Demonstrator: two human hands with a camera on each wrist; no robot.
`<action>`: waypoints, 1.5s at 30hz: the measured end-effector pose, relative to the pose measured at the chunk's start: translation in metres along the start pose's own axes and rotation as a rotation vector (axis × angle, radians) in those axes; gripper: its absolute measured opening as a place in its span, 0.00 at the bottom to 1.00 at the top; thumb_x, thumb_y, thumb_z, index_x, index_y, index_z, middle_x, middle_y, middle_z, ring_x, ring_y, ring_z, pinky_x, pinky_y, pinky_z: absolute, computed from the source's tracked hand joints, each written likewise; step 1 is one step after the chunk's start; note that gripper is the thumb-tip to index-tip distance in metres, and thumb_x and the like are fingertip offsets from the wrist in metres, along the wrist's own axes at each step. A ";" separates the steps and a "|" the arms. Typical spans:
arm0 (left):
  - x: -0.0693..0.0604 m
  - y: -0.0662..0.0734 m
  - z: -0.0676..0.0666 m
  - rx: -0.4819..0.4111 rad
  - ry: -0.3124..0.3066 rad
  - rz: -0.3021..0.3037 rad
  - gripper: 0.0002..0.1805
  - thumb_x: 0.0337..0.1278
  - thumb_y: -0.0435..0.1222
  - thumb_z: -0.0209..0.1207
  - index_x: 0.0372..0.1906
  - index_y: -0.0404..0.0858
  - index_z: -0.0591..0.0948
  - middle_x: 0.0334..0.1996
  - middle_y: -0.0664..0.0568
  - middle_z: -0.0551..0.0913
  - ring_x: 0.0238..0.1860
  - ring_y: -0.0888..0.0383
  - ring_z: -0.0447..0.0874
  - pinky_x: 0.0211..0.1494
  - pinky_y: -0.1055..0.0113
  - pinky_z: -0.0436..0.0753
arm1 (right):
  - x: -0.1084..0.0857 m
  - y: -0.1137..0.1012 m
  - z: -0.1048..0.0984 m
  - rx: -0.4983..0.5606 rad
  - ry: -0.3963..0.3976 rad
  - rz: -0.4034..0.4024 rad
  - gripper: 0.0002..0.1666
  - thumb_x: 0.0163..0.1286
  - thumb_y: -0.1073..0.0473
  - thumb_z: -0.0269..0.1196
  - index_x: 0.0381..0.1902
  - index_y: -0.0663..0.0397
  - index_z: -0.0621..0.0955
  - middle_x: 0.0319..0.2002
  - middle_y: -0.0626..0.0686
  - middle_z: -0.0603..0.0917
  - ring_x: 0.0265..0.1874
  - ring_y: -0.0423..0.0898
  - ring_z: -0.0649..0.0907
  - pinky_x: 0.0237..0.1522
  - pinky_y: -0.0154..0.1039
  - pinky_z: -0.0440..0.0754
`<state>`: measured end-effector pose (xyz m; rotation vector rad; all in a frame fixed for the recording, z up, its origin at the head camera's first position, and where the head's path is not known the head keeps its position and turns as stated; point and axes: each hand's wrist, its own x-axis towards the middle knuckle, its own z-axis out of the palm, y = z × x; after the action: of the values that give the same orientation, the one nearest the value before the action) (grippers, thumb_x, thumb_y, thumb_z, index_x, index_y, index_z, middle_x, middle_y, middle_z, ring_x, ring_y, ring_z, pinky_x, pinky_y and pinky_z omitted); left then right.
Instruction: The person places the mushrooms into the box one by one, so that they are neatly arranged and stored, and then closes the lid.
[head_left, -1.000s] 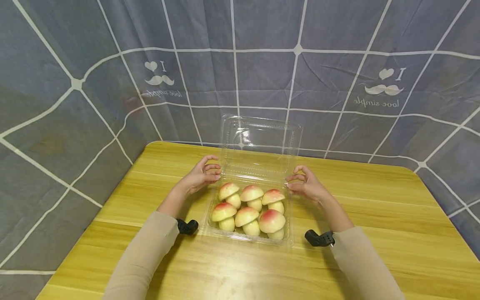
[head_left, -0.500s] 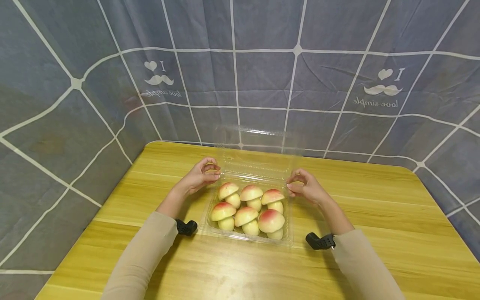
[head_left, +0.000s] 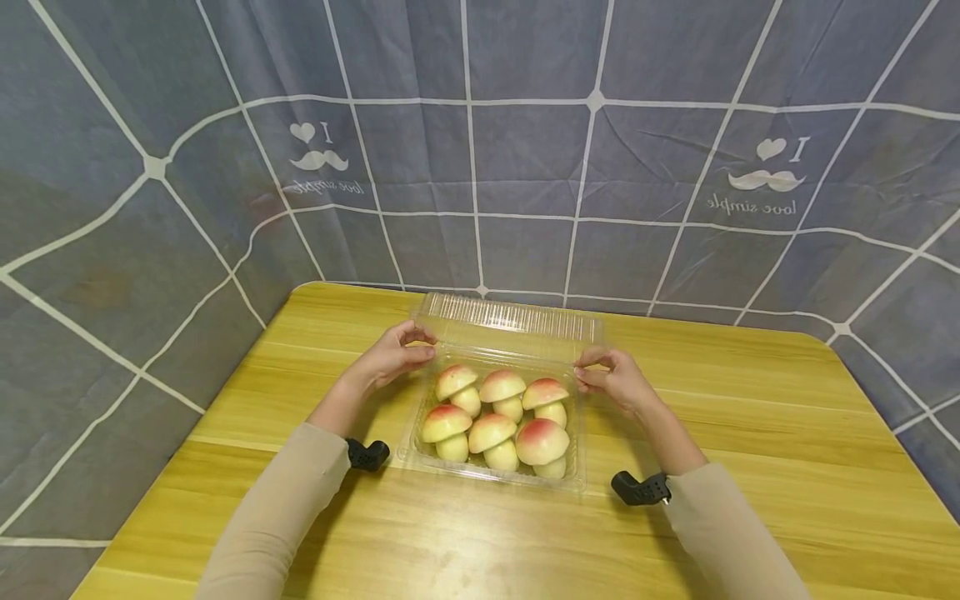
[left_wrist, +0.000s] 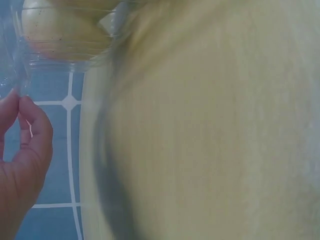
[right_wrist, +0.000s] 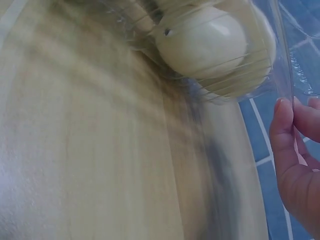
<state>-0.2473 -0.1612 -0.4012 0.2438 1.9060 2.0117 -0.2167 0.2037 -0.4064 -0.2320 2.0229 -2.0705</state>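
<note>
A clear plastic clamshell container sits on the table, its lid leaning back away from the person. In its tray stand several mushroom-shaped pieces, pale yellow with red-blushed caps; what they are made of I cannot tell. At the far left corner, near the hinge, my left hand pinches the plastic edge between thumb and fingertips. My right hand pinches the opposite edge likewise. Both wrist views show the plastic edge between thumb and finger, with a pale rounded piece visible through the tray in the right one.
The wood-grain table extends to both sides of the container and in front of it. A grey-blue curtain with white lines hangs close behind the table's back edge and along its left side. A black device sits on each wrist.
The lid has dropped from nearly upright to leaning far back behind the tray. My hands have shifted only slightly and keep their pinch on the edges; the mushroom-shaped pieces stay put.
</note>
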 end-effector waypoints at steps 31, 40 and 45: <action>-0.038 0.029 -0.009 -0.002 -0.321 -0.289 0.34 0.72 0.46 0.37 0.74 0.42 0.37 0.71 0.36 0.35 0.66 0.30 0.49 0.55 0.51 0.75 | -0.006 0.003 0.002 -0.059 0.108 -0.007 0.26 0.57 0.80 0.54 0.22 0.40 0.79 0.29 0.45 0.75 0.20 0.35 0.74 0.21 0.26 0.74; -0.041 0.021 -0.009 0.017 -0.301 -0.245 0.37 0.64 0.29 0.46 0.74 0.40 0.45 0.60 0.34 0.58 0.65 0.37 0.55 0.56 0.50 0.74 | -0.006 0.003 0.003 0.030 0.075 0.024 0.24 0.59 0.80 0.52 0.21 0.44 0.80 0.28 0.46 0.76 0.25 0.37 0.77 0.29 0.28 0.79; -0.043 0.019 -0.008 0.036 -0.287 -0.220 0.39 0.60 0.26 0.50 0.73 0.40 0.47 0.47 0.45 0.65 0.55 0.50 0.68 0.53 0.54 0.76 | -0.008 0.001 0.003 0.080 0.042 0.039 0.23 0.61 0.79 0.51 0.24 0.46 0.81 0.28 0.46 0.79 0.26 0.38 0.80 0.31 0.30 0.81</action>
<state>-0.2135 -0.1853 -0.3779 0.3005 1.7096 1.7000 -0.2080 0.2033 -0.4068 -0.1347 1.9465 -2.1447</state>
